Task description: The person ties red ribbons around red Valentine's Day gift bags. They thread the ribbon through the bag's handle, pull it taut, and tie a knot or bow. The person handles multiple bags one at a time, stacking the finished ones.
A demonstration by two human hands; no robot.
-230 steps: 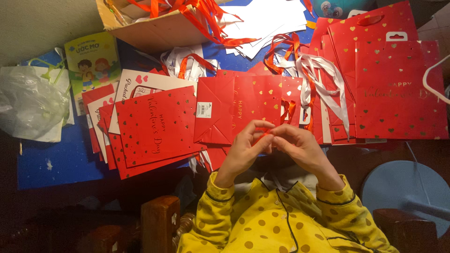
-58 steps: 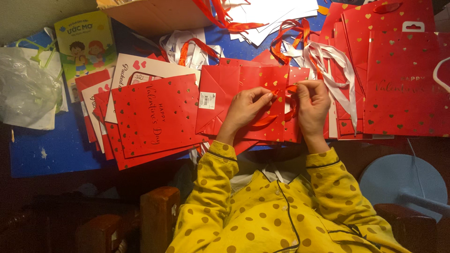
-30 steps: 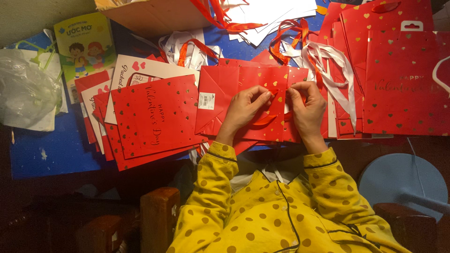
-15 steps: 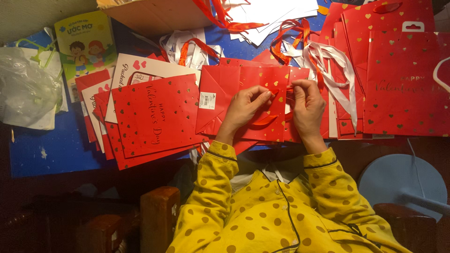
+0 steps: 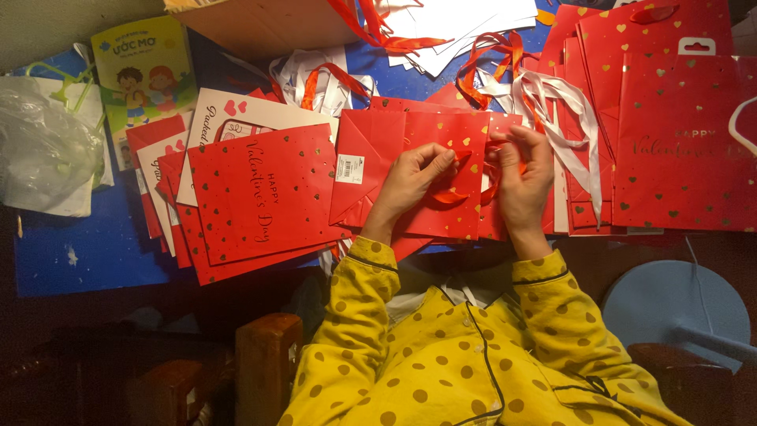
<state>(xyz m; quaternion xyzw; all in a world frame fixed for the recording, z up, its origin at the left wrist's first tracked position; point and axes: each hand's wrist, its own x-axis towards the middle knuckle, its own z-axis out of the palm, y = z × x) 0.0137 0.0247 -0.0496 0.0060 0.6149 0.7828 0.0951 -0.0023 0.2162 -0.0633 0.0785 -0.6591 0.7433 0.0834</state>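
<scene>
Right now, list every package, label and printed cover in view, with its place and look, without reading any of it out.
Red gift bag: flat under both hands, gold hearts.
White sticker: on that bag's left fold, small rectangle.
Stack of red bags: left of the hands, gold script.
Red bags with white hang tab: far right.
Green booklet: upper left, cartoon children.
Cardboard box: top centre, brown.

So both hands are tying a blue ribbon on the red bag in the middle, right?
Not quite: the ribbon is red, not blue, as the head view shows. Both the left hand and the right hand are working it on the red bag in the middle.
</scene>
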